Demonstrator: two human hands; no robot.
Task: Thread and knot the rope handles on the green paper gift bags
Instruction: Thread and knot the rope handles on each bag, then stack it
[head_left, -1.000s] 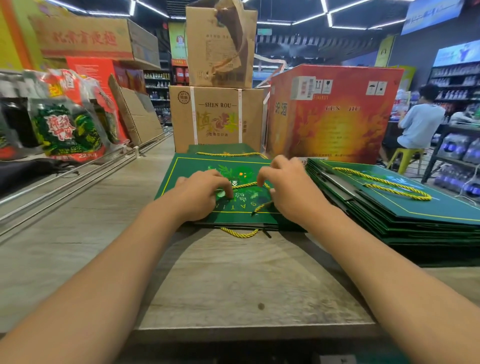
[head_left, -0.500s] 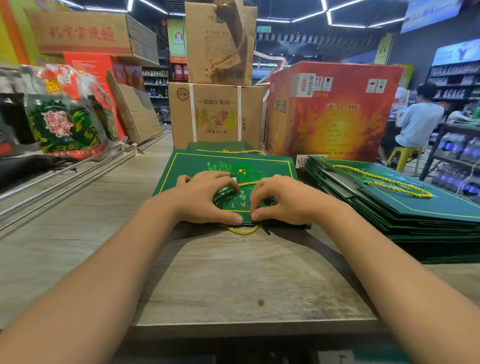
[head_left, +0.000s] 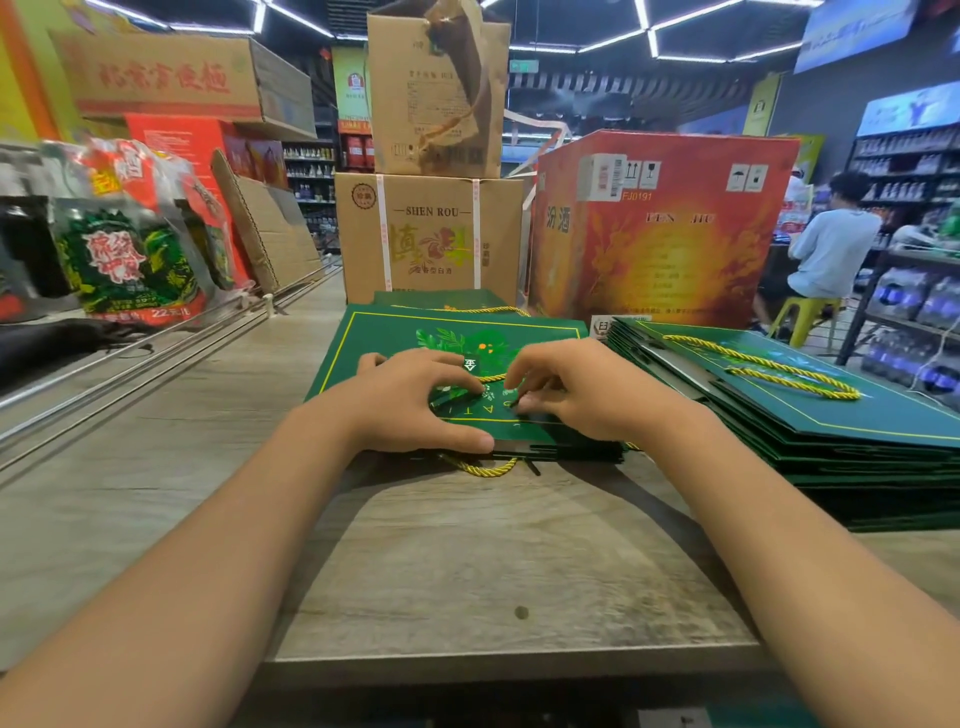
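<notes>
A flat green gift bag (head_left: 395, 332) lies on top of a low pile on the wooden counter, its near edge towards me. My left hand (head_left: 415, 402) rests on the bag with its thumb along the near edge and its curled fingers on a short yellow rope (head_left: 493, 378). My right hand (head_left: 587, 389) is curled over the bag's near right part, fingertips pinching the rope's other end. A second yellow rope loop (head_left: 485, 469) sticks out from under the bag's near edge.
A thick stack of green bags (head_left: 831, 441) with a yellow handle (head_left: 779, 369) on top sits to the right. Cardboard boxes (head_left: 431, 239) and a red box (head_left: 660, 228) stand behind. Snack packets (head_left: 130, 254) lie at the left. A person (head_left: 831, 244) sits far right.
Both hands slid from the middle of the bag towards its near edge and came closer together. The stretch of rope showing between them has become shorter.
</notes>
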